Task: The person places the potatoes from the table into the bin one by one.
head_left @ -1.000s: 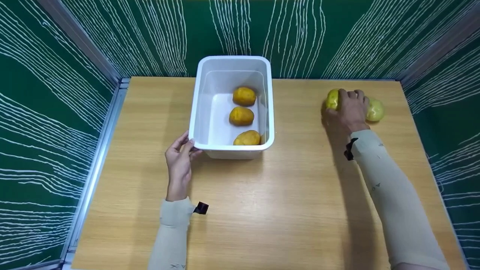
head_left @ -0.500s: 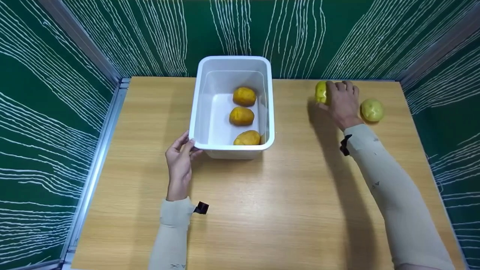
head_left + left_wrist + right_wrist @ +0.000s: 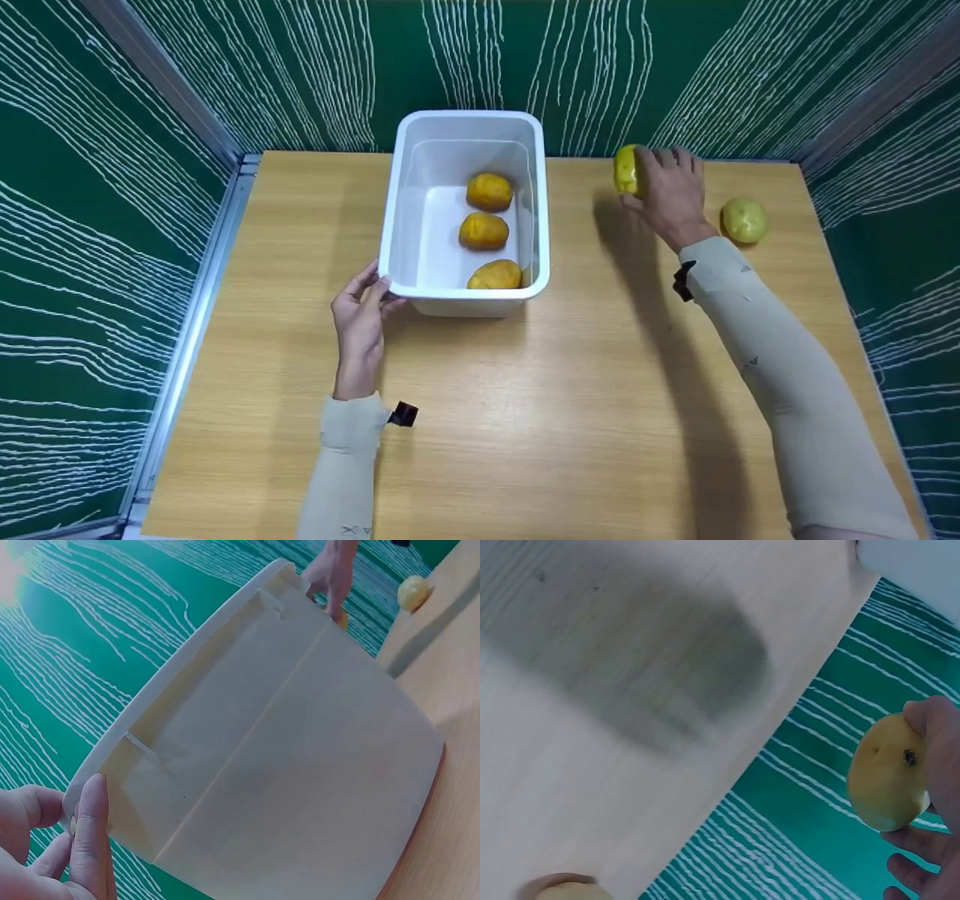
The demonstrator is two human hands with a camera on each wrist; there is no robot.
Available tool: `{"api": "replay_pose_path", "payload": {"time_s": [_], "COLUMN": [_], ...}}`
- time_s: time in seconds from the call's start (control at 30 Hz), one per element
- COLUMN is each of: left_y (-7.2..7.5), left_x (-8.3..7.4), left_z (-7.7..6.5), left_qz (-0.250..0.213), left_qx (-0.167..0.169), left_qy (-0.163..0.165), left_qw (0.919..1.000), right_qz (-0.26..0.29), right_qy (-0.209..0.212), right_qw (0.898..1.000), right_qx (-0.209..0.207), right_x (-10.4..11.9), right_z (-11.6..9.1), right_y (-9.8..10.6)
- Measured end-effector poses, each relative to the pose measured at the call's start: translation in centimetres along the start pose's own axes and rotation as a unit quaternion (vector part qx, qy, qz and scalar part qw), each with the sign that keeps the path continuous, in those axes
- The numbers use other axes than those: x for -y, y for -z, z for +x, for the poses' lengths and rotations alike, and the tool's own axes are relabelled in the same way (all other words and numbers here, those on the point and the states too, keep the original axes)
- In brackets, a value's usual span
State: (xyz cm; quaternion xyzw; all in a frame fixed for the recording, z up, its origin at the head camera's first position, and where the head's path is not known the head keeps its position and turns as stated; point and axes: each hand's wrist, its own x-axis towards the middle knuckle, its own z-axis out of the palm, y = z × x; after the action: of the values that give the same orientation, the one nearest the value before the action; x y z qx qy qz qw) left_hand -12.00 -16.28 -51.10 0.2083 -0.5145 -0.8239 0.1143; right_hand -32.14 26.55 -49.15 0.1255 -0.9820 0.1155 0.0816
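Observation:
My left hand (image 3: 358, 324) pinches the near left corner of a white plastic bin (image 3: 465, 293), thumb on the rim and fingers beneath. Inside the bin lie three brownish-yellow potatoes (image 3: 484, 232) along its right side. My right hand (image 3: 670, 196) grips a yellow potato (image 3: 627, 171) to the right of the bin, above the table's back edge. In the right wrist view the held potato (image 3: 889, 772) shows a dark spot on its smooth skin. One paler, rounder potato (image 3: 744, 220) rests on the table to the right of that hand.
The wooden table (image 3: 480, 435) stands within green walls (image 3: 510, 60) marked with white wavy lines. Its back edge meets the rear wall, close behind the bin. A metal rail (image 3: 184, 322) runs along the left side.
My right hand has lifted the yellow potato and carried it left toward the bin, away from the paler potato, which stays put. The left hand and bin have not moved.

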Motion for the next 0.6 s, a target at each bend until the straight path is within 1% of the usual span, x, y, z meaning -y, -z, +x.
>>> {"api": "replay_pose_path", "payload": {"time_s": [0.17,0.37,0.6], "left_y": [0.1,0.0,0.0], "left_x": [0.0,0.1,0.1], "left_z": [-0.1,0.0,0.1], "left_qz": [0.0,-0.002,-0.004], "left_qx": [0.013,0.003,-0.003], "left_qy": [-0.005,-0.002,0.004], "left_qw": [0.9999,1.0,1.0], "right_qz": [-0.003,0.013,0.01], "right_qy": [0.022,0.036,0.045], "right_qw": [0.999,0.999,0.998], "right_qx": [-0.027,-0.039,-0.042], "right_x": [1.3,2.9,4.9], "right_z": [0.6,1.2,1.9], "right_y": [0.7,1.7,2.6]}}
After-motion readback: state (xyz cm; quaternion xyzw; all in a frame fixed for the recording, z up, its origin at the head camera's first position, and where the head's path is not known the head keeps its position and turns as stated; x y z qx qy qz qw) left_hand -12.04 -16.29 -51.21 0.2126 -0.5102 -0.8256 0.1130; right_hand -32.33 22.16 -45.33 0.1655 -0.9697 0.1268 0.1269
